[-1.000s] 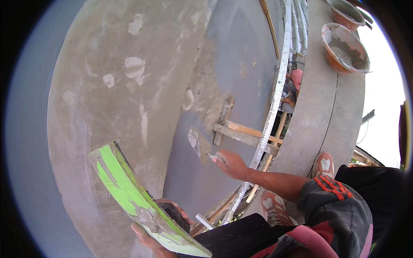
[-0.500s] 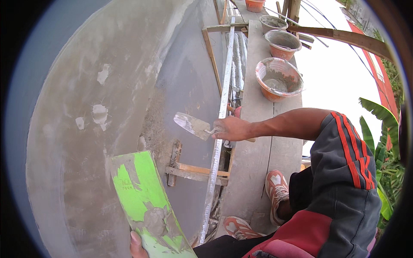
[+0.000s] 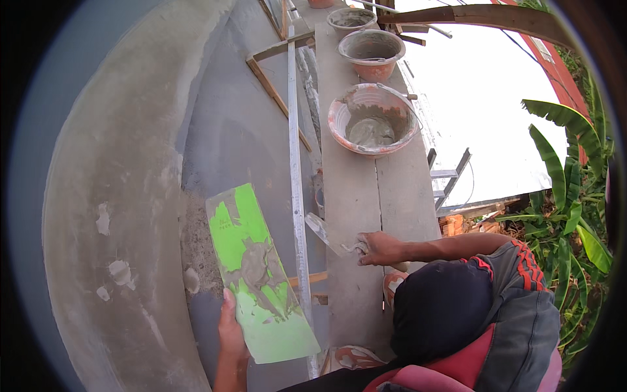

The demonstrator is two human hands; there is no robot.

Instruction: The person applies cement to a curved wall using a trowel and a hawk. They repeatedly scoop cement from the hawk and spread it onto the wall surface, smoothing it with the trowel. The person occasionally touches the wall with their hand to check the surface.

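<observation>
My left hand [image 3: 233, 330] grips the edge of a long green plastering board [image 3: 277, 336], tilted beside the wall. A lump of wet grey mortar [image 3: 257, 268] is smeared across the board's middle. To the right, my right hand [image 3: 381, 249] is closed round the handle of a pointed trowel [image 3: 332, 239]. Its mortar-streaked blade points toward the upper left, above the planks and apart from the board. The plastered wall [image 3: 124, 176] fills the left side, with a few pale patches and a rough unplastered strip along its right.
A plank walkway [image 3: 353, 196] carries several orange buckets; the nearest bucket [image 3: 336, 130] has grey mortar in its bottom. A long metal straightedge [image 3: 295, 150] runs along the walkway's left side. Wooden braces [image 3: 269, 85] stand behind it. A ladder [image 3: 450, 179] and banana leaves [image 3: 565, 124] lie right.
My right hand has drawn the trowel back from beside the wall to above the planks. My left hand has brought the board up and rightward. The view has shifted, showing more of the right side.
</observation>
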